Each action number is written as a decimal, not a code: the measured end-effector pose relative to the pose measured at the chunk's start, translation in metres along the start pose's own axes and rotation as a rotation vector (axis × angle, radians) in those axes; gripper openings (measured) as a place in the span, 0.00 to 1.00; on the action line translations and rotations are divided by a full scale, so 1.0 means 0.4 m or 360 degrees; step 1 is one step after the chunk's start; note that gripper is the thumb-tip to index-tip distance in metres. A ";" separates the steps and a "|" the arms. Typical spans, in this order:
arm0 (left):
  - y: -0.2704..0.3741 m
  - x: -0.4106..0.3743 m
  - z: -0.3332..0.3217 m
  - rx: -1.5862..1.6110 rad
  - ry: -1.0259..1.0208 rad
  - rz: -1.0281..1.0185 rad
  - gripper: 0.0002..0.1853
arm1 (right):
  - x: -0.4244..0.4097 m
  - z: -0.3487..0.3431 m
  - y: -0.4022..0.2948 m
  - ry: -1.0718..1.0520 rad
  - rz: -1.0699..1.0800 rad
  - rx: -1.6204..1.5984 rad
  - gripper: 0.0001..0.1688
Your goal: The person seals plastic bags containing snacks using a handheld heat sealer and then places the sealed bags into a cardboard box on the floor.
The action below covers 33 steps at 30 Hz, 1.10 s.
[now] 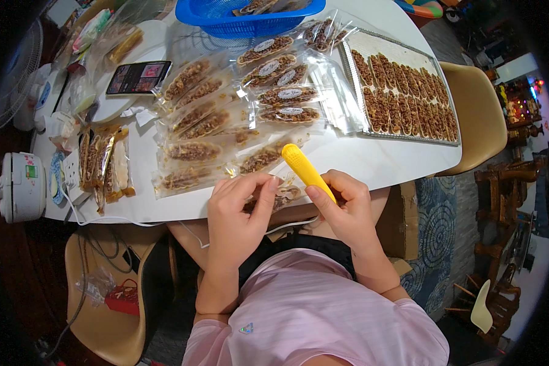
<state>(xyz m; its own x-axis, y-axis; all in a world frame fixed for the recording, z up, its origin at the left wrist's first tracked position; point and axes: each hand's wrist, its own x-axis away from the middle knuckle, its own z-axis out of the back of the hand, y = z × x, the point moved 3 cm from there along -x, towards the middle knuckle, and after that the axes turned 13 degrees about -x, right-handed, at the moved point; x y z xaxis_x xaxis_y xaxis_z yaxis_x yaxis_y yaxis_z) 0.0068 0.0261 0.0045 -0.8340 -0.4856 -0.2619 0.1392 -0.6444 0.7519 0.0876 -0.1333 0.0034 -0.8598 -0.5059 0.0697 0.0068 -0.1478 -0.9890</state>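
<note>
My right hand (346, 206) grips a yellow handheld tool (307, 171), which looks like a small bag sealer. Its rounded end points away from me, over the table. My left hand (240, 212) pinches the edge of a clear plastic packet (287, 196) printed with gold marks. Inside that packet is a nut-topped oval biscuit, partly hidden by my fingers. Just beyond my hands lies another packet (263, 156). Several similar packets (194, 151) are spread in a column to the left. A white cord (297, 223) runs under my hands towards the right one.
A metal mesh tray (407, 140) of unwrapped nut biscuits sits at right. Labelled packets (289, 94) and flat clear bags (341, 100) lie beside it. Further away is a blue basket (251, 23). A phone (138, 78), power strip (75, 178) and gold-edged packets (105, 164) occupy the left side.
</note>
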 end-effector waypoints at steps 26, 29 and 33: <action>-0.055 0.032 0.059 0.0393 -0.0755 0.0371 0.15 | -0.002 0.029 0.056 -0.0242 -0.0572 -0.0836 0.18; -0.065 0.041 0.049 0.0480 -0.0723 0.0375 0.14 | 0.004 0.018 0.041 -0.0302 -0.0544 -0.0620 0.18; -0.059 0.042 0.039 0.0438 -0.0691 0.0291 0.15 | 0.003 0.008 0.038 -0.0242 -0.0428 -0.0426 0.17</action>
<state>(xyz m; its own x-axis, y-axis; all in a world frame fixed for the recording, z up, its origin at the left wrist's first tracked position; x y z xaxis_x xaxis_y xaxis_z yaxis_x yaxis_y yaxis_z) -0.0187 0.0424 -0.0083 -0.9613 -0.2491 0.1181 0.2063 -0.3655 0.9077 0.0883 -0.1387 -0.0112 -0.7274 -0.6021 0.3293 -0.3585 -0.0757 -0.9305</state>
